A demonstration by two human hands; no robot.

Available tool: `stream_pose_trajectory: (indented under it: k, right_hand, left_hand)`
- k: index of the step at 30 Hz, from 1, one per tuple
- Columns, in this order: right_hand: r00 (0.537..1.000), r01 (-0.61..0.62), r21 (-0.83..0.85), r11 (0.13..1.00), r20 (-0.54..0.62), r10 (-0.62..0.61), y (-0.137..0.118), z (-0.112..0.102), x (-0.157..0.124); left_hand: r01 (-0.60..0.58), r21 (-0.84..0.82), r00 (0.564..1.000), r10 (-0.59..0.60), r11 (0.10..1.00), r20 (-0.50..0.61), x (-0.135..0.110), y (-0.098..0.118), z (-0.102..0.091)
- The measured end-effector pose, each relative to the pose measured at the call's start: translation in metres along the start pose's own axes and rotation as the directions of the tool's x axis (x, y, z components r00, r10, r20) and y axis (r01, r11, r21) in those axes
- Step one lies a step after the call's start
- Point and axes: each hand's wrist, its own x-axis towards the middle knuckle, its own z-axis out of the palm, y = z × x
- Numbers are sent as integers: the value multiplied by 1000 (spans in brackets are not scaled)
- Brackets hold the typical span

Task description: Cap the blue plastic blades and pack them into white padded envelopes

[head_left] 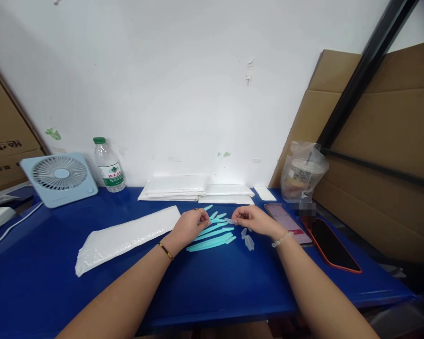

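Several thin teal plastic sticks [212, 238] lie in a loose pile on the blue table [212, 282]. My left hand [189, 226] is closed in a pinch on one teal stick [217, 220], just left of the pile. My right hand [254, 220] pinches a small clear plastic cap [229, 220] at that stick's end. More clear caps [248, 240] lie on the table below my right hand. The two hands almost meet above the pile.
A long white plastic packet [127, 238] lies at left, with white stacked packets [198, 190] at the back. A small blue fan [60, 178], a water bottle [109, 165], a bagged drink cup [302, 172], two phones [325, 240] and cardboard sheets [381, 141] surround the work area.
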Motion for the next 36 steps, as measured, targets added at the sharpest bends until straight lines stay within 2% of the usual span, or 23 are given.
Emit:
stream_pose_trajectory:
  k: [9,15,19,24,26,30,34,36]
  right_hand:
    - [998,10,-51,999,-63,-13,1,2,3]
    - [998,44,16,999,-44,-43,-7,14,5]
    - [996,52,-3,999,-77,-53,-11,21,7]
    - [997,51,-41,998,-48,-53,-9,19,9]
    - [994,39,-90,995,-98,-48,-5,12,8]
    - [972,21,-309,951,-218,-92,8,-5,5]
    - [987,10,-432,902,-138,-77,20,-10,4]
    - [991,17,-454,891,-110,-75,22,-8,6]
  left_hand:
    - [-6,-38,1000,6,999,-15,2,-2,-2]
    - [-48,-83,999,48,995,0,1,3,1]
    - [-15,-96,1000,17,995,20,2,4,2]
    - [-15,-77,999,18,997,34,2,5,1]
    - [-5,-44,1000,6,999,7,3,5,1]
    - [31,68,999,-29,997,-32,5,0,2]
    - [-4,192,996,20,981,-82,4,-3,1]
    - [-53,240,995,70,969,-64,3,0,1]
